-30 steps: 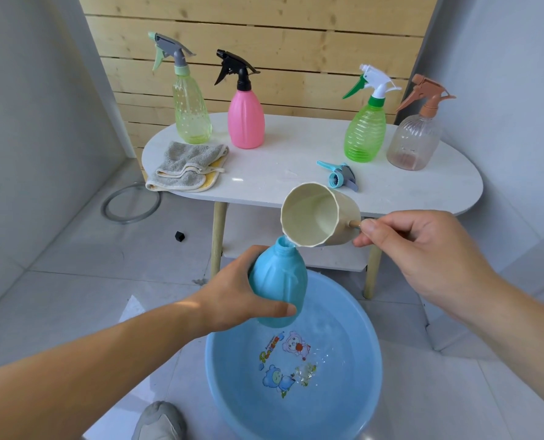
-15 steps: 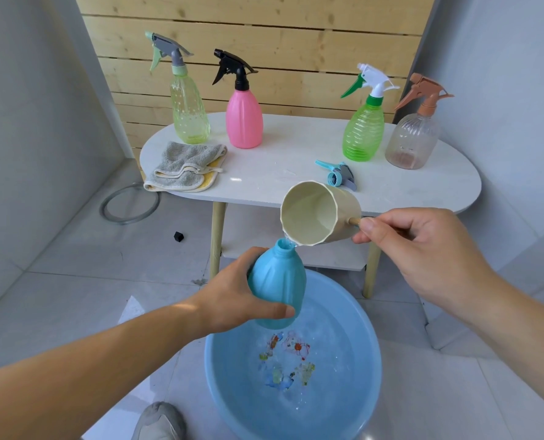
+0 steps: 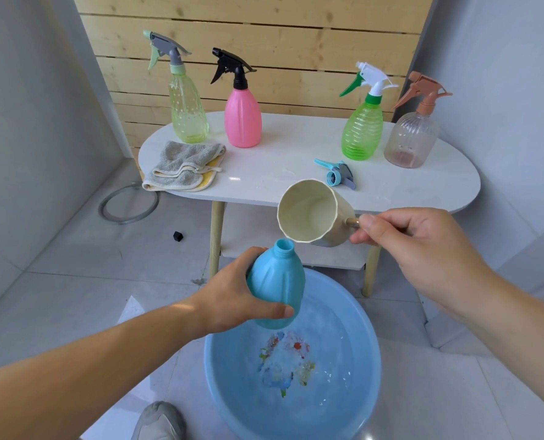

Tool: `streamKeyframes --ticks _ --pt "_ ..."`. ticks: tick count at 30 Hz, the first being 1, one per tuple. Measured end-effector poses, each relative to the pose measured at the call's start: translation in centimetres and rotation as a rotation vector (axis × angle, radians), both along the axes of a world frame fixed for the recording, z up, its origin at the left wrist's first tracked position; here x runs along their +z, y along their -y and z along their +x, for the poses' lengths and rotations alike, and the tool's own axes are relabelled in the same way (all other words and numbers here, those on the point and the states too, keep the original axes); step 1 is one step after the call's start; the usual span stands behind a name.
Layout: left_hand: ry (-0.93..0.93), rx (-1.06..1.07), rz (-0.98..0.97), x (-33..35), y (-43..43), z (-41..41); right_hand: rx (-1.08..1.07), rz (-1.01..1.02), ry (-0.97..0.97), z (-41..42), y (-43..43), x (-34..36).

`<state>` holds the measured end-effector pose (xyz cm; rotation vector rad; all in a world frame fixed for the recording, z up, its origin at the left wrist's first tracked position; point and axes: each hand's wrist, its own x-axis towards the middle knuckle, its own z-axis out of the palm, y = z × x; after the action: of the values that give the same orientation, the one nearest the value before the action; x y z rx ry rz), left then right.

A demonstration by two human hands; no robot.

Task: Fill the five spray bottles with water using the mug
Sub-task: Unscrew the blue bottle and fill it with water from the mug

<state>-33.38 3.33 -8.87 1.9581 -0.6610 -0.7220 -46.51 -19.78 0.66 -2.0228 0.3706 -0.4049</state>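
My left hand (image 3: pixel 232 296) grips an uncapped blue spray bottle (image 3: pixel 277 281), tilted slightly, above a blue basin (image 3: pixel 369 369) of rippling water. My right hand (image 3: pixel 413 246) holds the cream mug (image 3: pixel 312 212) by its handle, tipped on its side with its mouth toward me, its rim just above and right of the bottle's neck. The mug's inside looks empty. On the white table (image 3: pixel 280 173) stand a pale green bottle (image 3: pixel 186 112), a pink bottle (image 3: pixel 243 117), a bright green bottle (image 3: pixel 362 128) and a clear brownish bottle (image 3: pixel 412 134), all capped. The blue bottle's spray head (image 3: pixel 337 174) lies on the table.
A folded grey and yellow cloth (image 3: pixel 184 166) lies at the table's left end. A hose ring (image 3: pixel 129 204) and a small black cap (image 3: pixel 177 236) lie on the tiled floor. My shoe (image 3: pixel 159 420) is beside the basin. Walls close in on both sides.
The mug's rim has lifted off the blue bottle's neck, leaving a small gap. The water in the basin has become more ruffled, blurring the picture on its bottom.
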Motion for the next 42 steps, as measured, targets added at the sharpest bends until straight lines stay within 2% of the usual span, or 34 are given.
streamKeyframes --ticks 3,6,10,16,23,27,42 --pt "-0.001 0.004 -0.002 0.0 -0.1 0.0 -0.029 0.274 -0.026 0.7 0.5 -1.0" --pt "0.003 0.005 -0.002 -0.1 -0.1 0.0 -0.056 0.349 -0.074 1.1 1.1 -2.2" --pt "-0.002 0.007 -0.003 -0.2 -0.1 0.1 -0.092 0.312 -0.095 1.2 2.3 -3.5" --pt "-0.003 -0.001 0.009 -0.2 0.2 0.1 -0.071 0.275 0.008 1.0 2.6 -2.8" --pt "0.003 -0.005 0.025 -0.4 0.3 -0.1 -0.006 0.005 0.043 0.6 0.9 -1.3" --pt "0.005 0.001 0.017 -0.3 0.3 -0.1 0.027 -0.071 0.059 0.3 -0.1 -0.6" --pt "-0.003 0.001 0.003 -0.4 0.2 0.1 0.028 -0.138 0.115 0.2 -0.3 -1.0"
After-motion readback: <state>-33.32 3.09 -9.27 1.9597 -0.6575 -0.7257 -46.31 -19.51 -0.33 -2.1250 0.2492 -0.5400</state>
